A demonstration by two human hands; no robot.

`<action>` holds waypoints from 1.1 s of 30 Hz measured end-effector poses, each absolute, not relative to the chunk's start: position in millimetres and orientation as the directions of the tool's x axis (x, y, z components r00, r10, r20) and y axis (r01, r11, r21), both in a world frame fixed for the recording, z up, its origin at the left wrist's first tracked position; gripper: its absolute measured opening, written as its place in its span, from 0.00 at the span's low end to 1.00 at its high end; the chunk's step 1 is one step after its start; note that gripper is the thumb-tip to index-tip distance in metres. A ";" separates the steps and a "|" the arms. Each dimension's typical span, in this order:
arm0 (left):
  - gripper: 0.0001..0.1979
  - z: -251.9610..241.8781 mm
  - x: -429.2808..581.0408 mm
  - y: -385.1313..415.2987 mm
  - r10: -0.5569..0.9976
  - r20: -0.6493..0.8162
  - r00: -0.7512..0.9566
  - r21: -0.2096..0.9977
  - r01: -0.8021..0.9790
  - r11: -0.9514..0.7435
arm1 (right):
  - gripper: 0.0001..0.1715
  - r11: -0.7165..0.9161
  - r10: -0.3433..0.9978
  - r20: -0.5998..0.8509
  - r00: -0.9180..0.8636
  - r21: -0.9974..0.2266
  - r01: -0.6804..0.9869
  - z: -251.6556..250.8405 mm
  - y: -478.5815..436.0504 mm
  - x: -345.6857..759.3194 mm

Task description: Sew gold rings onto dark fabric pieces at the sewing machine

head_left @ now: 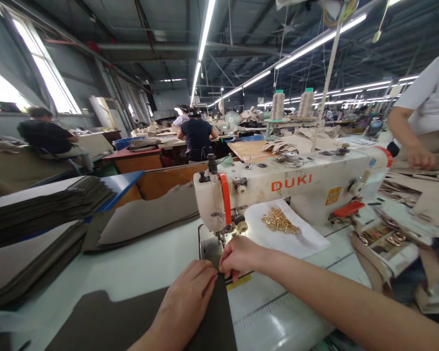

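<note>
A dark grey-brown flat panel (131, 312) lies on the pale table, its narrow upper end reaching under the head of a white sewing machine (256, 180). My left hand (186, 302) rests over the panel, fingertips pinched together at its edge just in front of the needle area. Close beside it, my right hand (239, 256) has bent fingers and a pinch at the panel's tip below the presser foot. Whatever small thing may be in that pinch is hidden. Behind my right hand, a heap of gold-coloured metal rings or buckles (280, 220) sits on a white sheet (310, 241).
Stacked dark panels (40, 200) stand at the left, with another pile (149, 214) behind the machine's left side. A parts tray (391, 243) with metal rings and straps is at the right. A co-worker's hand (419, 158) hovers over fabric pieces there. Thread cones (278, 106) stand behind.
</note>
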State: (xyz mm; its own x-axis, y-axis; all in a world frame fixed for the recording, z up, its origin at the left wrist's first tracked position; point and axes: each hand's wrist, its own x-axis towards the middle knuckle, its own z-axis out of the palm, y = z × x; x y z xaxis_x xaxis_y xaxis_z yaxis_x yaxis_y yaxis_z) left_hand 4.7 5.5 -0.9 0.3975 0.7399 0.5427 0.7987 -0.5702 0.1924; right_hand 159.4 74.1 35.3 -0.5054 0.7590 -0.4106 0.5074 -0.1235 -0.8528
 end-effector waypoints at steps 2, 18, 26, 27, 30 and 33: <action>0.13 -0.3 6.4 6.8 0.724 0.550 0.417 0.170 0.792 -0.586 | 0.13 -0.120 0.747 -0.418 -0.517 -0.850 0.514 36.4 75.5 159.4; 0.11 5.4 9.7 11.7 0.788 0.471 0.395 0.245 0.800 -0.548 | 0.10 0.065 0.773 -0.311 -0.554 -0.829 0.556 23.7 81.2 158.8; 0.11 1.6 8.9 12.2 0.778 0.471 0.415 0.189 0.814 -0.549 | 0.09 0.414 0.835 0.019 -0.550 -0.681 0.605 19.7 55.4 183.2; 0.11 0.9 8.9 12.3 0.771 0.482 0.418 0.185 0.811 -0.555 | 0.09 0.494 0.805 0.076 -0.589 -0.636 0.593 18.4 47.2 191.7; 0.10 -0.1 9.2 12.4 0.744 0.514 0.427 0.168 0.800 -0.576 | 0.08 0.870 0.481 0.246 -0.841 -0.254 0.423 16.5 22.4 216.3; 0.10 0.2 8.5 12.3 0.734 0.520 0.437 0.160 0.794 -0.586 | 0.10 0.967 0.216 0.262 -0.940 0.072 0.242 20.8 7.0 228.4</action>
State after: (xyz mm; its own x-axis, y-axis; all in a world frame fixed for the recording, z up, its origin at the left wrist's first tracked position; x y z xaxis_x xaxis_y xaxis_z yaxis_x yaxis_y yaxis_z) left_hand 8.5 12.3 0.2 0.4368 0.7339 0.5201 0.7943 -0.5861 0.1599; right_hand 228.4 7.0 20.8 -0.9405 0.2161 0.2623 0.2425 0.9675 0.0722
